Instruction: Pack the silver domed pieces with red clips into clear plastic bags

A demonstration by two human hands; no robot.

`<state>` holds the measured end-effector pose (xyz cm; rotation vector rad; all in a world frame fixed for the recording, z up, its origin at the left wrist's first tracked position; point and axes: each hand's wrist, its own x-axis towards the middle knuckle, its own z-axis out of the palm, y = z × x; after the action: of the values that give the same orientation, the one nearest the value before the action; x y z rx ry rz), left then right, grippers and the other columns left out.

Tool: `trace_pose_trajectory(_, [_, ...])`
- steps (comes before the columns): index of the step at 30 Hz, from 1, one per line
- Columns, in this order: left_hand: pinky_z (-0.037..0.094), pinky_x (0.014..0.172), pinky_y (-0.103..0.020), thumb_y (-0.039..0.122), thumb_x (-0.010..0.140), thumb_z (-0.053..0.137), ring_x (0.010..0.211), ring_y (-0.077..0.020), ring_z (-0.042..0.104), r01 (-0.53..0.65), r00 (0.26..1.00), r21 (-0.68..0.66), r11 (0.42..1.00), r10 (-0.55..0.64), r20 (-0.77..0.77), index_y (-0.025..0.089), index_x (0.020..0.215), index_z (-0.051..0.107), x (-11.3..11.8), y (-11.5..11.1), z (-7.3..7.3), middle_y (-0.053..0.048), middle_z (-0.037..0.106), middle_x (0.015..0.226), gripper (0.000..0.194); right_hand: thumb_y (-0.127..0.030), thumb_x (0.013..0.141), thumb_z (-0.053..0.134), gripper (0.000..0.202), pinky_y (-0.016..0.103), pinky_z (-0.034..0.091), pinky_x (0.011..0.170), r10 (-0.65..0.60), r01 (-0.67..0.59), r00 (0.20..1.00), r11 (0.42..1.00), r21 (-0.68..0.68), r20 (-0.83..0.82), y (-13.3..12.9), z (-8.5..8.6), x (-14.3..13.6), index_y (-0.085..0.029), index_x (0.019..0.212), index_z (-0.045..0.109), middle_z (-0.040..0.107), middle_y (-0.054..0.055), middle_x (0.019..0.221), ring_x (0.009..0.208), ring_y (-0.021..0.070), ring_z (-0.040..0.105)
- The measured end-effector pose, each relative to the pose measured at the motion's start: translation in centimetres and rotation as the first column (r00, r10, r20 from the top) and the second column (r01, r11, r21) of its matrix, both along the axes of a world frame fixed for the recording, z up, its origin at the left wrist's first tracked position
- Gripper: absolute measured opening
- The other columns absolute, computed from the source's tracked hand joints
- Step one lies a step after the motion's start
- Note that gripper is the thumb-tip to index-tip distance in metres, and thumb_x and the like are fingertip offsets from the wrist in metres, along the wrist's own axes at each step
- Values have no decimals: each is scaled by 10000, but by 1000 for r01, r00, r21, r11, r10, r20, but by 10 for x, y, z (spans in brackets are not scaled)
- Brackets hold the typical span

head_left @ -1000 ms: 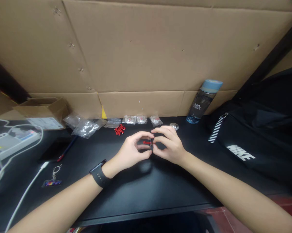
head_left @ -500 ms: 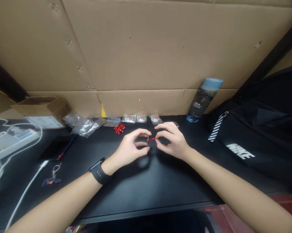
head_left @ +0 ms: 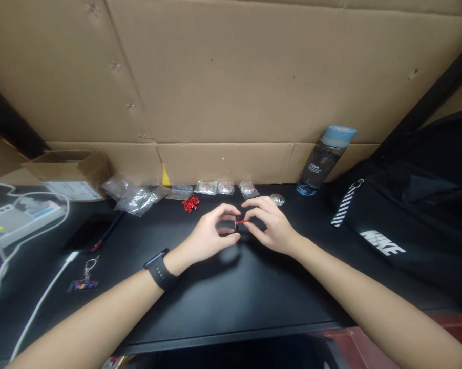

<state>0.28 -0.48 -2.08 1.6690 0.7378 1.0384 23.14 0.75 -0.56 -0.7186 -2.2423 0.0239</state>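
A thin round disc (head_left: 236, 223), seen nearly edge-on, stands between the thumb and fingertips of my left hand (head_left: 211, 230). The right hand (head_left: 271, 225) pinches a short red cord (head_left: 242, 222) whose other end meets the disc's face; whether it passes through the disc I cannot tell. Both hands are just above the black table, fingertips almost meeting. Beyond the left hand lies a small pile of red cords (head_left: 191, 203). A shiny round piece (head_left: 277, 199) rests behind the right hand, and several round items in clear wrappers (head_left: 207, 187) line the back.
Clear plastic bags (head_left: 139, 200) and an open cardboard box (head_left: 67, 174) are at the back left. A power strip (head_left: 19, 225), white cable, pen (head_left: 107, 233) and keychain (head_left: 84, 284) lie left. A water bottle (head_left: 323, 161) and black bag (head_left: 411, 230) stand right.
My right hand has come slightly closer to the disc, and less red cord shows between its fingers and the disc. The shiny round piece behind that hand is more exposed.
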Motion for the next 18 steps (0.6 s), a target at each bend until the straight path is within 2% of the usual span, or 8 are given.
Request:
trace_pose_trajectory(4, [551, 1019, -417, 218, 859, 766, 1141, -220, 659, 9, 995, 36, 999, -5, -98, 241, 1249, 567, 0, 0, -2, -87, 651, 1237, 438, -179, 949, 618, 57, 451, 499, 972, 34, -37, 999, 996, -86, -30, 2, 1, 0, -218, 981, 642, 686, 98, 1163, 1091, 250, 621])
trace_pose_trajectory(7, [504, 1076, -445, 285, 845, 799, 1205, -244, 635, 7, 982, 126, 992, 17, -186, 252, 1305, 536, -2, 1, 0, -99, 639, 1303, 531, -179, 956, 613, 55, 387, 522, 886, -4, -16, 994, 984, -179, -109, 2, 4, 0, -216, 961, 653, 714, 66, 1019, 972, 219, 651])
trace_pose_trajectory(9, [479, 1100, -452, 321, 862, 778, 1252, -261, 605, -26, 954, 256, 966, 101, -283, 249, 1338, 520, -6, 5, 5, -107, 616, 1350, 546, -173, 940, 629, 58, 339, 518, 776, -80, 43, 985, 970, -240, -150, 2, 6, 1, -213, 930, 669, 713, 43, 914, 863, 199, 650])
trace_pose_trajectory(11, [465, 1103, -466, 343, 909, 706, 1267, -284, 586, -60, 876, 428, 902, 253, -411, 225, 1359, 511, -17, 11, 13, -125, 602, 1369, 504, -158, 911, 652, 65, 313, 493, 702, -157, 109, 973, 959, -262, -171, 3, 7, 2, -210, 899, 688, 705, 29, 856, 781, 181, 629])
trace_pose_trajectory(13, [459, 1081, -499, 349, 936, 636, 1238, -326, 590, -56, 709, 585, 809, 444, -547, 184, 1344, 534, -34, 19, 21, -158, 617, 1336, 452, -142, 887, 662, 78, 306, 475, 677, -202, 151, 962, 955, -256, -185, 4, 7, 5, -208, 873, 700, 699, 21, 831, 737, 168, 610])
trace_pose_trajectory(15, [452, 1039, -551, 338, 934, 598, 1189, -384, 590, -65, 428, 689, 722, 644, -634, 150, 1222, 624, -57, 28, 27, -194, 658, 1231, 346, -133, 873, 658, 91, 303, 464, 660, -229, 177, 953, 952, -248, -198, 8, 6, 8, -208, 853, 704, 690, 17, 816, 711, 159, 600])
trace_pose_trajectory(16, [445, 1028, -571, 337, 931, 581, 1197, -412, 571, -64, 289, 718, 693, 701, -652, 132, 1152, 662, -68, 33, 28, -215, 662, 1209, 312, -131, 869, 655, 95, 302, 461, 653, -239, 187, 950, 951, -245, -202, 9, 5, 9, -208, 846, 706, 685, 16, 809, 700, 156, 596])
trace_pose_trajectory(18, [451, 993, -588, 381, 927, 565, 1201, -454, 547, -36, 88, 707, 706, 707, -701, 121, 988, 724, -89, 41, 26, -228, 687, 1135, 311, -132, 858, 654, 99, 299, 457, 638, -258, 208, 945, 948, -239, -202, 13, 3, 13, -210, 841, 713, 679, 14, 800, 683, 152, 589])
